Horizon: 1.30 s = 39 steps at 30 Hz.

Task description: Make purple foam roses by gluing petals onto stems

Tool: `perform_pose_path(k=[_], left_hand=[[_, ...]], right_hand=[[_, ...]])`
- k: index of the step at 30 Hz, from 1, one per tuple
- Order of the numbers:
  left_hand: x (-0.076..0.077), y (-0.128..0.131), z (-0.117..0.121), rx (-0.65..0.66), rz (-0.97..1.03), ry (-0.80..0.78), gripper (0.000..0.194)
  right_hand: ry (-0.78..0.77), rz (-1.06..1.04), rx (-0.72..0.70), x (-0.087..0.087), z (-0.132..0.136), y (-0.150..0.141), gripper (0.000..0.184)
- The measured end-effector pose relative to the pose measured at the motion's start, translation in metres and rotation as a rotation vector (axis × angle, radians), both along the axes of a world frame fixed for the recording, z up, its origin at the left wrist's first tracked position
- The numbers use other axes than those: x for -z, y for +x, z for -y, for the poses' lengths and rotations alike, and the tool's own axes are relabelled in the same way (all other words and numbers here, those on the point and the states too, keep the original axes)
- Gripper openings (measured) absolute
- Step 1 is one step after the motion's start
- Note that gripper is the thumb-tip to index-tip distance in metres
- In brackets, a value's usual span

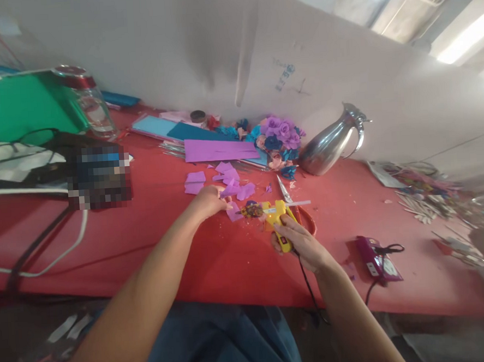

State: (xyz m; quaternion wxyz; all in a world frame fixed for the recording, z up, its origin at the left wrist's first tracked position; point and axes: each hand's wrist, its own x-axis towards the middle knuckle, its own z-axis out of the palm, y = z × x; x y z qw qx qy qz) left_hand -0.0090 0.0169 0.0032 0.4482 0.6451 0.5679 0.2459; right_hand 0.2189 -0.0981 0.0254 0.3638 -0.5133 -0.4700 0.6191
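My right hand (298, 240) is wrapped round the handle of a yellow hot glue gun (276, 214), with a pale glue stick poking out of its back and a dark cord hanging down. Its nozzle end looks crusted and points left. My left hand (209, 201) is closed at the fingertips on a purple paper piece (233, 211), right by the nozzle. More cut purple paper pieces (229, 174) lie just beyond that hand. Scissors with orange handles (309, 220) lie behind the glue gun, partly hidden by it.
Behind the pieces are a purple sheet (219, 149), blue sheets (152, 126) and paper flowers (282, 132). A steel jug (330, 143) stands at the wall, a glass bottle (96, 110) at left. A magenta power box (378, 260) with cords sits at right on the red table (226, 269).
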Motion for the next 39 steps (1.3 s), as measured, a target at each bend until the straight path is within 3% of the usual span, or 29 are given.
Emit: perform_pose_path(k=[6, 17, 29, 39], left_hand=[[-0.002, 0.000, -0.001, 0.009, -0.049, 0.022, 0.008], [0.007, -0.002, -0.003, 0.053, -0.038, 0.044, 0.011], [0.001, -0.004, 0.000, 0.071, -0.074, 0.051, 0.014], [0.005, -0.004, -0.002, 0.078, -0.058, 0.053, 0.014]], right_hand=[[0.109, 0.197, -0.055, -0.004, 0.001, -0.009, 0.039], [0.132, 0.237, -0.065, -0.001, 0.000, -0.012, 0.043], [0.185, 0.300, -0.042, 0.008, -0.002, -0.010, 0.030], [0.183, 0.290, -0.001, 0.013, -0.004, -0.006, 0.026]])
